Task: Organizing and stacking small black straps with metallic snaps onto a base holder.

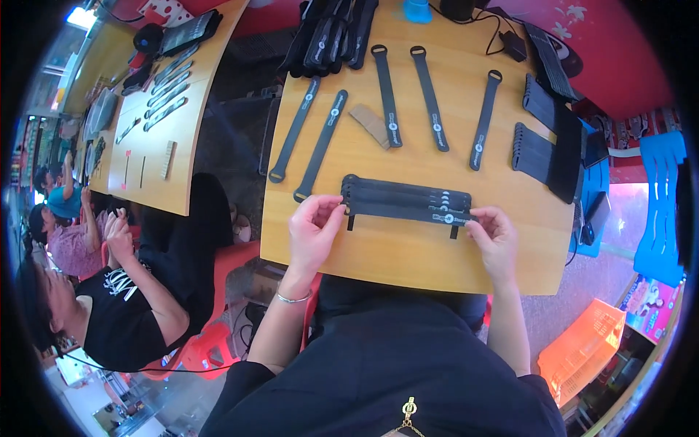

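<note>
l hand (314, 229) & r hand (496, 237) well apart from each other, each w/ thumb + fingertips pinched on one end of the front strap (404, 209): l at the ring end, r at the end w/ white print

that strap's on the near side of a stack of black straps (408, 191), lying crosswise on the wooden table (313, 247) near its front edge, ring ends lined up at l; 2 short black strips (351, 223) poke out from under, wearer's side

beyond the stack, 5 loose black straps (431, 102) spread out: 2 slanted at l, 2 mid, 1 at r; brown cardboard bit (370, 125) just beside a mid one

far edge: thick bundle of black straps (331, 36), blue cup (417, 11), blk charger (513, 45) w/ cable; r side: more dark strap stacks (533, 153)

off table: orange crate (582, 349) at r, co-worker (127, 313) in blk tee at l
</note>
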A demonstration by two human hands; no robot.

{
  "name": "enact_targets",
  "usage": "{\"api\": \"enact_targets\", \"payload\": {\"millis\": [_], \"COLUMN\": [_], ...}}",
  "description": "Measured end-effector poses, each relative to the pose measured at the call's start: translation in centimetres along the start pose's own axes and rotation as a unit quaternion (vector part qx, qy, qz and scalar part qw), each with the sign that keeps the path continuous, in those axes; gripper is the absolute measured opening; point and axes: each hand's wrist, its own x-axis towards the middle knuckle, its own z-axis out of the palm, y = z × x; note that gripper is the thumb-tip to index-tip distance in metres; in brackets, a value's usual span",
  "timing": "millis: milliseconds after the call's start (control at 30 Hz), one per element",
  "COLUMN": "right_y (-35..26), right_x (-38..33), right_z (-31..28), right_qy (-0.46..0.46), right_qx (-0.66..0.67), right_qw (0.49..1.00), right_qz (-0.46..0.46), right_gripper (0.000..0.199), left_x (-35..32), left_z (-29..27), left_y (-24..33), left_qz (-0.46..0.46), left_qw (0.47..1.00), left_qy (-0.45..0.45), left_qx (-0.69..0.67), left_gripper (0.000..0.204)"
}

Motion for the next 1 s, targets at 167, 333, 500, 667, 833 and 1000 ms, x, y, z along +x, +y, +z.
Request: {"api": "enact_targets", "payload": {"millis": [167, 333, 500, 667, 833, 1000], "right_y": [-0.7, -0.4, -0.2, 0.0, 0.0, 0.1], "right_x": [0.4, 0.3, 0.3, 0.3, 0.3, 0.3], "right_z": [0.6, 0.8, 0.9, 0.9, 1.0, 1.0], "right_qy": [0.018, 0.022, 0.028, 0.038, 0.037, 0.039], "right_qx": [0.017, 0.005, -0.012, -0.031, -0.05, -0.058], "right_qw": [1.0, 1.0, 0.999, 0.999, 0.998, 0.997], "right_qz": [0.008, -0.002, -0.014, -0.02, -0.029, -0.03], "right_gripper": [0.017, 0.016, 0.014, 0.013, 0.012, 0.012], "left_x": [0.2, 0.3, 0.3, 0.3, 0.3, 0.4], "left_z": [0.1, 0.5, 0.8, 0.9, 1.2, 1.2], "left_y": [-0.1, -0.1, -0.5, -0.7, -0.6, -0.5], "left_qz": [0.006, 0.009, 0.017, 0.034, 0.079, 0.083], "left_qw": [1.0, 1.0, 0.999, 0.998, 0.992, 0.991], "left_qy": [0.009, 0.028, 0.033, 0.037, 0.057, 0.06], "left_qx": [0.009, -0.006, 0.012, 0.026, 0.074, 0.085], "left_gripper": [0.013, 0.012, 0.013, 0.013, 0.012, 0.011]}}
